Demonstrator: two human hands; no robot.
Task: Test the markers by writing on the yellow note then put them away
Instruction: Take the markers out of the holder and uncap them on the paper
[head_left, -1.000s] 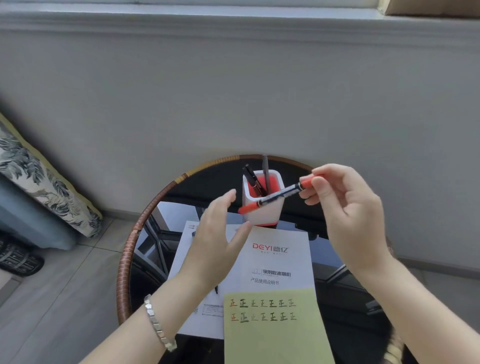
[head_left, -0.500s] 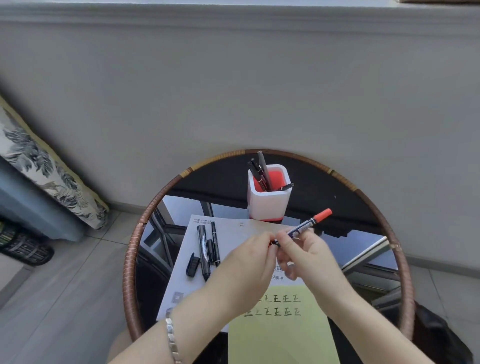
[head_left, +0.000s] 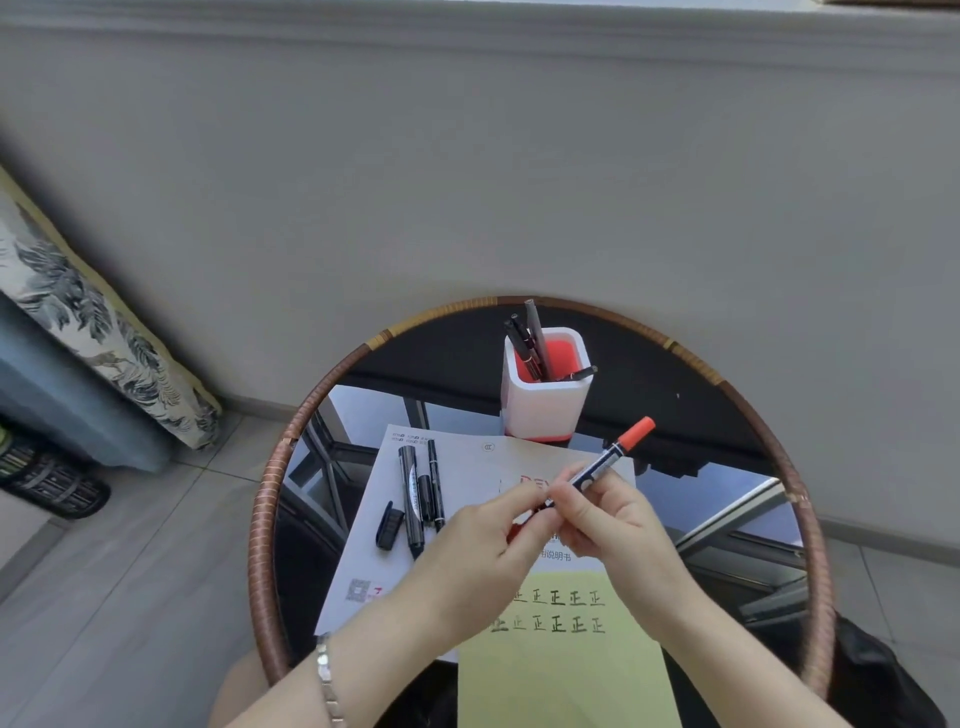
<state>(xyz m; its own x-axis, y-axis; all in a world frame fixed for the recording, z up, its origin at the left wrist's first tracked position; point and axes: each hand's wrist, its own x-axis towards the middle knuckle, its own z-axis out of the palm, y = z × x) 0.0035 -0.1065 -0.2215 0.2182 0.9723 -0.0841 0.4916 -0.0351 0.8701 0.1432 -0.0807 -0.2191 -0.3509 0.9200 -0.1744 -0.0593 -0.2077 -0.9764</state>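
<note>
The orange-ended marker (head_left: 602, 465) slants up to the right, its lower end pinched between my left hand (head_left: 483, 551) and right hand (head_left: 618, 525). Below them the yellow note (head_left: 566, 670) lies flat, showing two rows of written characters. Two black markers (head_left: 410, 493) and a loose black cap (head_left: 389, 525) lie to its left; more stand in the white holder (head_left: 545, 410).

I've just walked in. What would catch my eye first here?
At centre, the left hand and right hand hold a dark-barrelled marker with an orange-red cap, slanting up to the right. Behind stands a white square pen holder with red inside, and nearest the camera lies a yellow paper note bearing two rows of characters.
</note>
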